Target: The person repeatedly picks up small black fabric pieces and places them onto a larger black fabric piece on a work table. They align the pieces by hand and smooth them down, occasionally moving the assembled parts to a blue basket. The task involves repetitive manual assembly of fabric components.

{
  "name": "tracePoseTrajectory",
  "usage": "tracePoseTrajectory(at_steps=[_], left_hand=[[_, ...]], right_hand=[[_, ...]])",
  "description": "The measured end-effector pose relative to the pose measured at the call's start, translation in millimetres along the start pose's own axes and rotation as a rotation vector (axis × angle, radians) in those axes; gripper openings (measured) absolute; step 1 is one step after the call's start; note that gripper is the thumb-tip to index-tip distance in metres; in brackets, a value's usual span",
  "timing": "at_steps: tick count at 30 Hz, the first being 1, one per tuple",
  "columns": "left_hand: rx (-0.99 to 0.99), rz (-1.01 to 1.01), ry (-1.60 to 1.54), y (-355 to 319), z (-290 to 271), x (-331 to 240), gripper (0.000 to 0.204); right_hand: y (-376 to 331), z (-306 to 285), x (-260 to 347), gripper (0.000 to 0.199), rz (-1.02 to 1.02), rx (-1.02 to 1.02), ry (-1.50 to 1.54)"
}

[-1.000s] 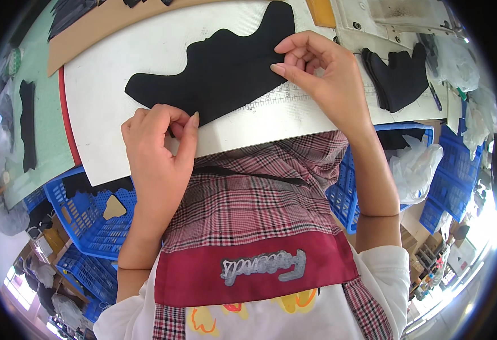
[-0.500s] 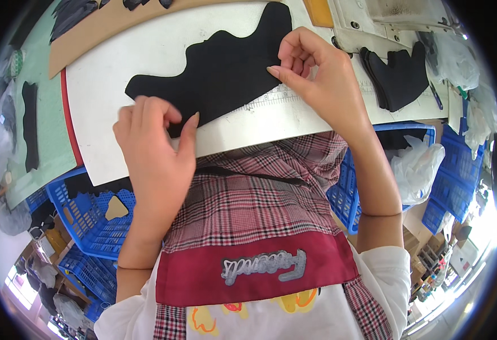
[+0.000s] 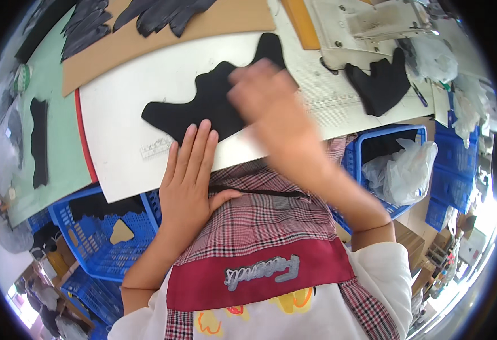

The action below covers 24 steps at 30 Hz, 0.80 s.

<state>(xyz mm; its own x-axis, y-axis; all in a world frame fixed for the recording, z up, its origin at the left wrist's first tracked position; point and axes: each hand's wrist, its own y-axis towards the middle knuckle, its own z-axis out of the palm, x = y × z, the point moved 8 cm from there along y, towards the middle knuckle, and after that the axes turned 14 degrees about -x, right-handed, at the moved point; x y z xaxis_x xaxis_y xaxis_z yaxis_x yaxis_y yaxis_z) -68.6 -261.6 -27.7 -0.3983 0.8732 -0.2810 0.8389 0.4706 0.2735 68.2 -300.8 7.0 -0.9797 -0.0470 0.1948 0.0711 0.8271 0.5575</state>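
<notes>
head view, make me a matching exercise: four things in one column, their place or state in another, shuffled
Things:
1. left hand
2. right hand
3. black fabric piece
4. white plastic bag

Places or states:
A. inside a blue crate beside the table
B. flat, palm down, at the near edge of the white board
C. blurred, over the black fabric piece
D. spread out on the white board

Pairs: 1-B, 2-C, 3-D, 4-A

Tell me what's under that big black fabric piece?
The black fabric piece lies on a white board. The blurred right hand covers its middle; the left hand presses its lower edge.
</notes>
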Motion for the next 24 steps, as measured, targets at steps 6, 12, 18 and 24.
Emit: tracePoseTrajectory(at_steps=[6, 12, 18, 24], left_hand=[[-0.035, 0.052, -0.012, 4, -1, -4, 0.100], [-0.173, 0.067, -0.198, 60, -13, -33, 0.092], [-0.102, 0.338, -0.154, 36, 11, -56, 0.050], [-0.347, -0.377, -0.128, 41, -108, 53, 0.031]], right_hand=[[-37, 0, -6, 0.069, 0.192, 0.118, 0.047], [-65, -84, -105, 0.042, 0.466, -0.350, -0.198], [-99, -119, -171, 0.039, 0.647, -0.289, -0.276], [-107, -108, -179, 0.035, 0.643, -0.107, -0.332]])
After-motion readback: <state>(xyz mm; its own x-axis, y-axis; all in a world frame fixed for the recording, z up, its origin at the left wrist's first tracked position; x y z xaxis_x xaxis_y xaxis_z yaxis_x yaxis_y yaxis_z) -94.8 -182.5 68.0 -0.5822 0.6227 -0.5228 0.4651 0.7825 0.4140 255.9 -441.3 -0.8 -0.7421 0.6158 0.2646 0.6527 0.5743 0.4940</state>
